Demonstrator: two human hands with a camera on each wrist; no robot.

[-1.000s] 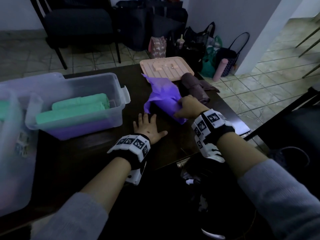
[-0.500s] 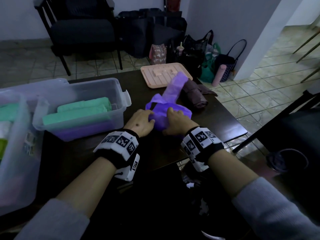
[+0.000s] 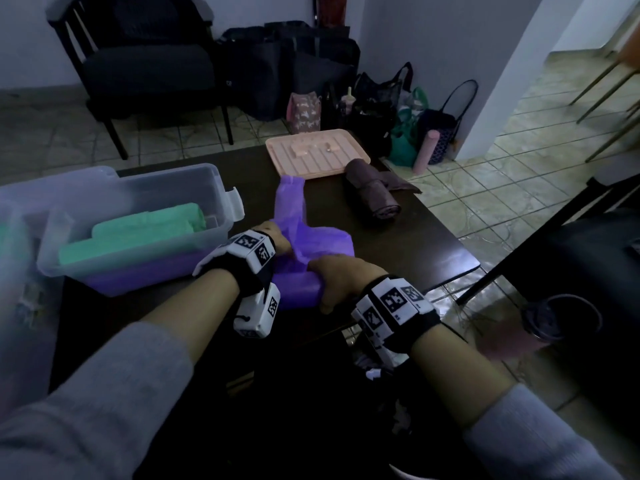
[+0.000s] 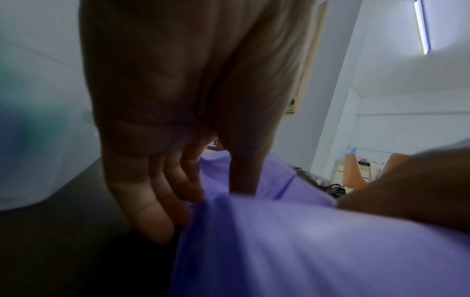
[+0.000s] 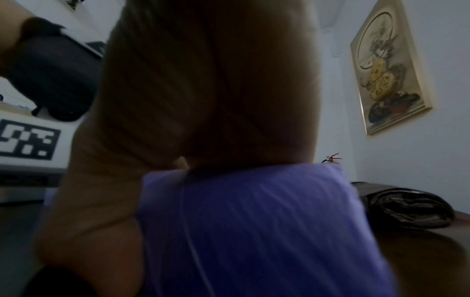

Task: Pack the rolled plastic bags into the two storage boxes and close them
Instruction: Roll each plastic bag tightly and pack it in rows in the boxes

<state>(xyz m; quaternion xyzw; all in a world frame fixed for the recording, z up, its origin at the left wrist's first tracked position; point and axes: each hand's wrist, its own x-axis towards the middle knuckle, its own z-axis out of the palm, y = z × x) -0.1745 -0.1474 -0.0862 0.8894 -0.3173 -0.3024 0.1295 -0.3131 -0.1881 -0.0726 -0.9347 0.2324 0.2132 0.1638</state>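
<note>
You're working at a dark worktop (image 3: 398,244) in a dim room with a tiled floor (image 3: 519,168); a dark armchair (image 3: 138,71) stands at 11 o'clock and a cluster of bags (image 3: 381,109) sits against the wall at 1 o'clock. A framed picture (image 5: 386,66) hangs on the wall in the right wrist view.

A pink tray (image 3: 317,155) lies at the far edge at 12 o'clock, with a rolled brown bag (image 3: 374,192) just beside it at 1 o'clock. At 10 o'clock an open clear storage box (image 3: 138,230) holds green rolls (image 3: 138,233) above a purple layer; a second box (image 3: 20,289) sits at 9 o'clock, blurred.

Both your hands are on the purple bag (image 3: 311,251) near the front edge. Your left hand (image 3: 277,239) pinches its loose film between thumb and curled fingers (image 4: 162,201); your right hand (image 3: 341,280) is wrapped over the rolled end.
</note>
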